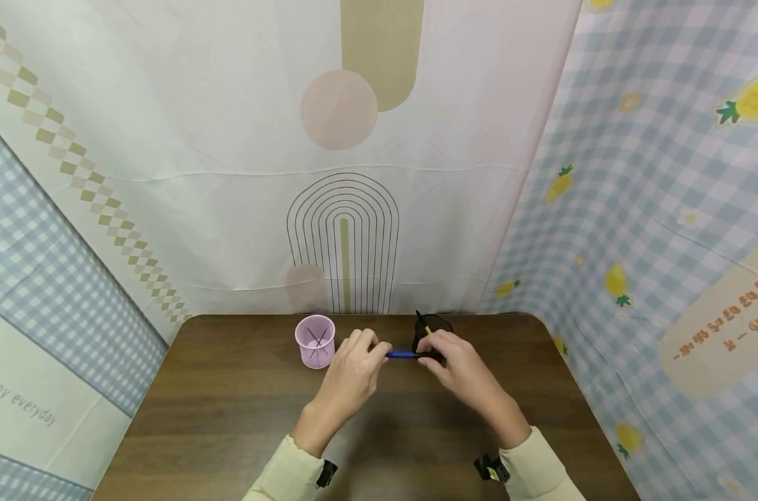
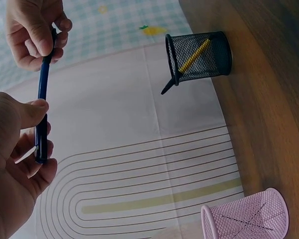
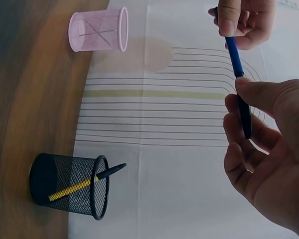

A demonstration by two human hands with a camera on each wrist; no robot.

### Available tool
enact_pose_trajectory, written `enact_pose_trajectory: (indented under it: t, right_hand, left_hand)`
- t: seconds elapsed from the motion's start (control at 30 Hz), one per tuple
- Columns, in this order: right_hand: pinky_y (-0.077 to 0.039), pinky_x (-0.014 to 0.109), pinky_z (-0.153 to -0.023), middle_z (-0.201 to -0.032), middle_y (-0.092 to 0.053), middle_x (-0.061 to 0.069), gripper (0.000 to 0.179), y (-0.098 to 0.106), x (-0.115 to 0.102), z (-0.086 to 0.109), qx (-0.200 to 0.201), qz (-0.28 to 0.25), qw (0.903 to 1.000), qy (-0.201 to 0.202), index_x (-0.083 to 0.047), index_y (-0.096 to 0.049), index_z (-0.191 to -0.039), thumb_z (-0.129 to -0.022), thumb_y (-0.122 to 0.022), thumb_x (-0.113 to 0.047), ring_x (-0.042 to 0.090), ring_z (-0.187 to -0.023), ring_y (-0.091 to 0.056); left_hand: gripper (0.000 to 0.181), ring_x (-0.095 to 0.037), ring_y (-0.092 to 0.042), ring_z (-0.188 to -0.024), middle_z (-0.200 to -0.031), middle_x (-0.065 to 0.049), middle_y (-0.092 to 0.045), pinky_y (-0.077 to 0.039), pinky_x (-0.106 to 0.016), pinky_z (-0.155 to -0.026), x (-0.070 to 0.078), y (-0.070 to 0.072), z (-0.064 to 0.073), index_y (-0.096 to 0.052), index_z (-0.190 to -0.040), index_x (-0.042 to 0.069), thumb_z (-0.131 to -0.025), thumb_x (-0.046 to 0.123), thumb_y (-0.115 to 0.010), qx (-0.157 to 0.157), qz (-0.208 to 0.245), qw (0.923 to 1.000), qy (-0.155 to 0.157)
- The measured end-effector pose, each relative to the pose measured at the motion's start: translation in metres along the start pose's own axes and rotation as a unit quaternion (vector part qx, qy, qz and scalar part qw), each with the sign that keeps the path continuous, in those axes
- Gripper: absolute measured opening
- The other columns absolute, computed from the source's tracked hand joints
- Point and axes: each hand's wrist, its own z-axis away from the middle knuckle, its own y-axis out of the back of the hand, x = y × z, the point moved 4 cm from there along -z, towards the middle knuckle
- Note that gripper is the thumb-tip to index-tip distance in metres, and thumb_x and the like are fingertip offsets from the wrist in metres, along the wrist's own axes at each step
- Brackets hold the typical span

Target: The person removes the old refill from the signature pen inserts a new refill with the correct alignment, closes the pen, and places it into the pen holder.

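A blue pen with black ends (image 1: 402, 355) is held level between both hands above the table. My left hand (image 1: 352, 369) pinches one end between thumb and fingers, and my right hand (image 1: 465, 372) grips the other. The right wrist view shows the blue barrel (image 3: 234, 56) bare between the two grips. Behind the right hand, partly hidden in the head view, stands a black mesh pen cup (image 3: 42, 179). A yellow pen with a black end (image 3: 72, 189) leans inside that cup and sticks out over the rim.
A pink mesh pen cup (image 1: 315, 355) stands to the left of the left hand, with dark crossed lines on its wall. Both cups are near the back edge of the brown wooden table (image 1: 229, 390). Patterned cloths (image 1: 229, 229) hang behind and at the sides.
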Motion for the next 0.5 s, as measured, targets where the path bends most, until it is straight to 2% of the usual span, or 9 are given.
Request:
enact_pose_trajectory:
  t: [0.5]
  right_hand:
    - [-0.053, 0.026, -0.069, -0.098, -0.065, -0.005, 0.035, -0.0027, -0.0012, 0.0024, 0.039, -0.002, 0.9992, 0.011, -0.016, -0.067, -0.099, -0.077, -0.088, 0.0, 0.008, -0.086, -0.059]
  left_hand:
    - [0.013, -0.022, -0.053, -0.08, -0.091, -0.003, -0.056, -0.045, -0.034, -0.068, 0.0004, 0.0022, -0.001, -0.069, -0.098, 0.01, -0.088, 0.01, -0.077, 0.008, 0.0, 1.0, -0.002]
